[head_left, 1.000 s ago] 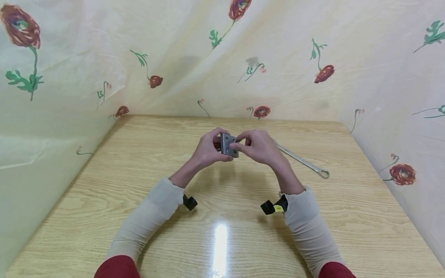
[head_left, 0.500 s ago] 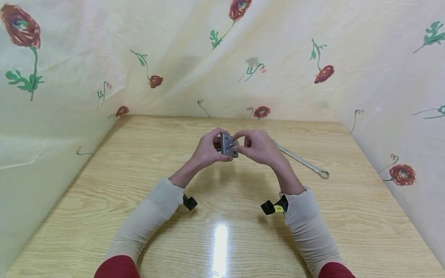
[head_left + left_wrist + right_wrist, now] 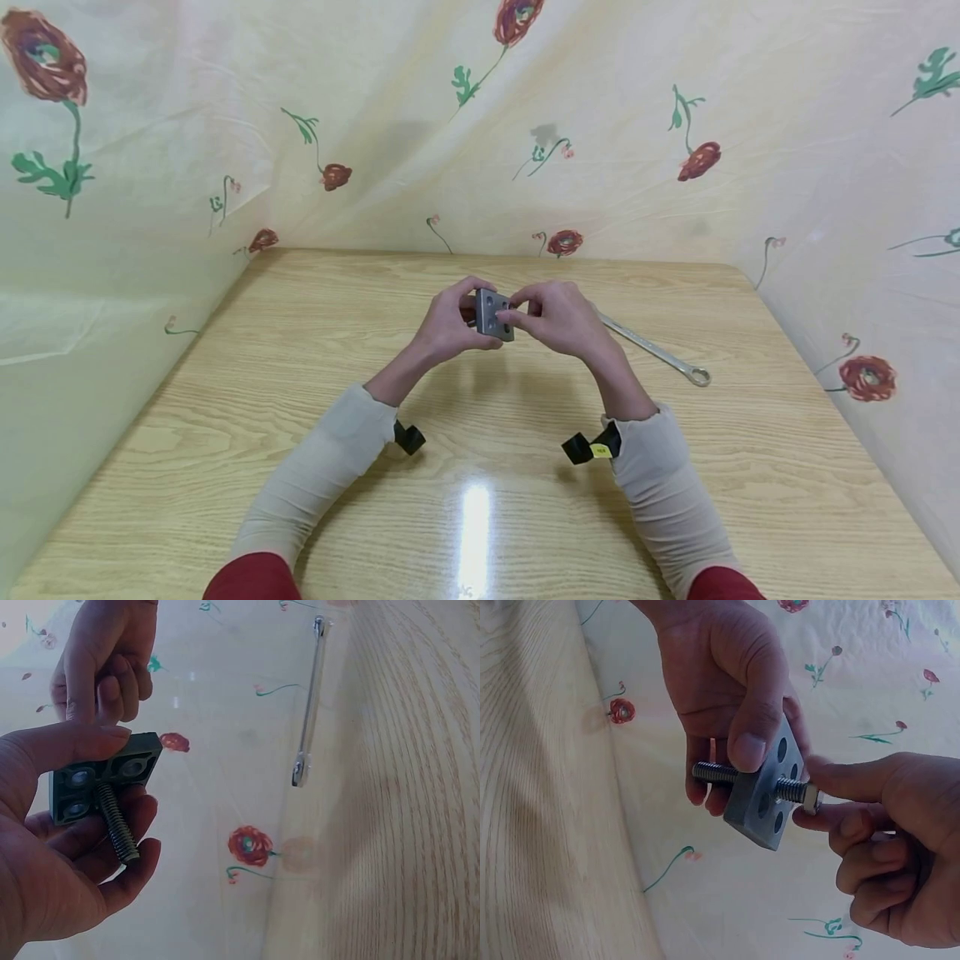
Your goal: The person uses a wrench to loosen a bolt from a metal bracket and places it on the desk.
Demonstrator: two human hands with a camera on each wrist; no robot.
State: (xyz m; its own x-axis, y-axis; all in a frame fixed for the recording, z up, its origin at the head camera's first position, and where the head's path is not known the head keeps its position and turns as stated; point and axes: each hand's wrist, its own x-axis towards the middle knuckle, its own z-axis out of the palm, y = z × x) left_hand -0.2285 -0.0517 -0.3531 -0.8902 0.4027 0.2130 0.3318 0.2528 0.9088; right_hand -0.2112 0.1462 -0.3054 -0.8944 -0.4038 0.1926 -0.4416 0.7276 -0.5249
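Note:
My left hand grips a grey square metal plate by its edges, thumb on one side and fingers on the other. Several round holes show in the plate's face. A threaded hex bolt passes through its middle, the shank sticking out on the left hand's side. At the other side, thumb and forefinger of my right hand pinch the bolt head. A stretch of bare thread shows between that head and the plate in the right wrist view. Both hands are raised over the table.
A long combination wrench lies on the wooden table, right of the hands. Flower-printed cloth hangs behind the table and along both sides. Black wrist camera mounts stick out from the cuffs.
The right thumb and forefinger spread apart at the bolt head half a second ago and now close on it again. The left hand and plate stay where they were.

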